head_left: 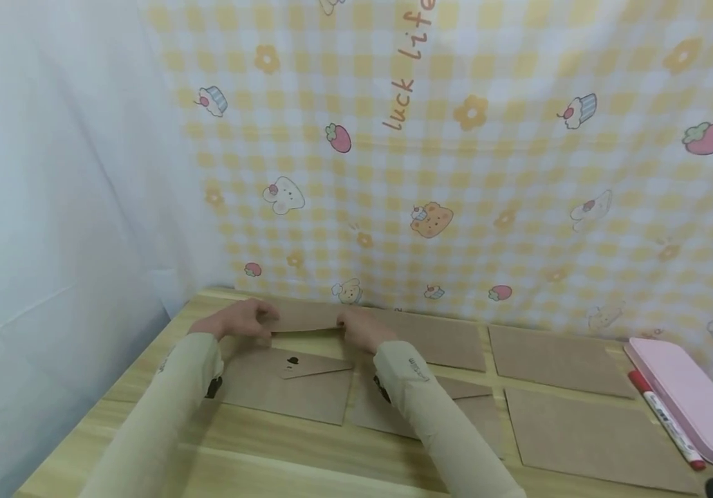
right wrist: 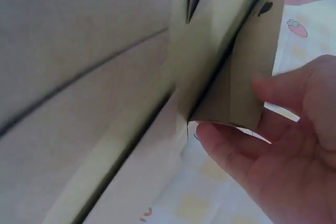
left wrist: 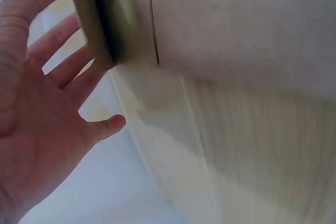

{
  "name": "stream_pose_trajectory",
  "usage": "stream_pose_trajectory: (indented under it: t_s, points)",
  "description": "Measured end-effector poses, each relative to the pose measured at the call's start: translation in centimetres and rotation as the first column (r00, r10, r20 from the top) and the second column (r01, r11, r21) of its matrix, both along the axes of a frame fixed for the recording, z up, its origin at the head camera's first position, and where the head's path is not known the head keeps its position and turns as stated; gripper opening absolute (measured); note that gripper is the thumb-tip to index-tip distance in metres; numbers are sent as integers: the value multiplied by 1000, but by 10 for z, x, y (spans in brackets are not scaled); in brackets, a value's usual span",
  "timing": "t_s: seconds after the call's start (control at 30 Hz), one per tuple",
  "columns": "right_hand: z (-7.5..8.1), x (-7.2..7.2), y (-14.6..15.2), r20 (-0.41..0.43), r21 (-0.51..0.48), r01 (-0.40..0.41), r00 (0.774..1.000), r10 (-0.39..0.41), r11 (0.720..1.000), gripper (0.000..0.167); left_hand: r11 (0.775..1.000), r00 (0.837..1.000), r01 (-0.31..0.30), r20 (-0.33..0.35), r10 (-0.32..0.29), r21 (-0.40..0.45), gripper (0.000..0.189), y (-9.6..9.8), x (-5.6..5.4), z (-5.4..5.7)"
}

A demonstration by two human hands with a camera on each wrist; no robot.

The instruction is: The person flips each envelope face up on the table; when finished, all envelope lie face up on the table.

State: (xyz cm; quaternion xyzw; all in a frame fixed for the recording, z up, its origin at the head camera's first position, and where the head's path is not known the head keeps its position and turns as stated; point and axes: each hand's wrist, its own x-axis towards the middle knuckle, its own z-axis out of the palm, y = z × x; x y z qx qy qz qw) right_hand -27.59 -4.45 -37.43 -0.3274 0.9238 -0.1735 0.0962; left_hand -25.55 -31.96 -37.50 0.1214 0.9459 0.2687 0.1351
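Note:
Both hands hold a brown kraft envelope (head_left: pixel 306 315) by its two ends at the back left of the table, its near edge raised off the wood. My left hand (head_left: pixel 238 319) grips the left end; in the left wrist view its thumb and fingertips are at the envelope's edge and the little finger sticks out. At the other end my right hand (right wrist: pixel 294 145) pinches the corner between thumb and fingers. The right wrist view shows the flap side of this held envelope (right wrist: pixel 254 66), with a small dark print. Just in front lies another envelope (head_left: pixel 294 387) with a hat-and-moustache print.
More kraft envelopes lie in two rows, including one partly under the right forearm (head_left: pixel 440 415) and two plain-faced ones (head_left: pixel 555 360) to the right. A red-capped marker (head_left: pixel 667 420) lies beside a pink case (head_left: pixel 692 401). A checked curtain (head_left: pixel 431 166) hangs behind the wooden table (head_left: pixel 244 449).

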Motion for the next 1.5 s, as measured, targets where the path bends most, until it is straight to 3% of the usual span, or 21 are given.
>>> stream_pose_trajectory:
  t_s: [0.13,0.23,0.3,0.37,0.47,0.57,0.6,0.67,0.77,0.93,1.17,1.27,1.43,1.5]
  points:
    - [-2,-3,3,-4,-25,-1,1000,1,1000,28,997,998,28,-55,-25,66,41,-5,2,-1]
    - [-2,-5,6,33,-66,43,999,-41,997,31,989,995,2,-97,13,150,31,-9,1,-5]
    - [-2,-6,8,91,-156,115,991,-102,981,31,983,991,-40,-118,63,182,31,-10,1,-8]
    - [-2,-6,10,150,-262,218,971,-184,940,27,974,984,-78,-139,109,211,35,-10,1,-11]
    - [-7,-6,13,205,-419,354,934,-293,836,28,957,965,-163,-164,206,241,42,-11,4,-16]
    - [-11,-4,13,219,-503,423,906,-363,753,19,913,937,-252,-156,313,319,53,-11,8,-20]
    - [-13,-4,13,213,-524,434,900,-380,733,16,895,926,-276,-152,345,352,52,-10,8,-21]
    - [-15,-4,12,208,-558,450,889,-408,697,26,860,903,-316,-149,402,401,49,-9,8,-22]
    - [-16,-4,10,188,-587,456,880,-436,668,42,838,867,-346,-196,457,423,36,-4,5,-24]
    - [-16,-4,10,170,-589,453,879,-445,669,48,844,807,-362,-320,496,396,36,7,4,-24]
    - [-17,-5,8,148,-582,428,892,-428,691,50,832,764,-361,-378,523,421,20,16,6,-24]
    - [-17,-5,5,155,-551,423,899,-410,719,46,827,760,-362,-378,529,430,20,15,6,-26]
    - [-14,-3,2,132,-467,398,915,-382,790,1,827,769,-347,-370,521,442,20,12,4,-30]
    - [-12,-3,1,106,-434,390,918,-383,813,21,832,776,-337,-371,510,440,20,13,3,-30]
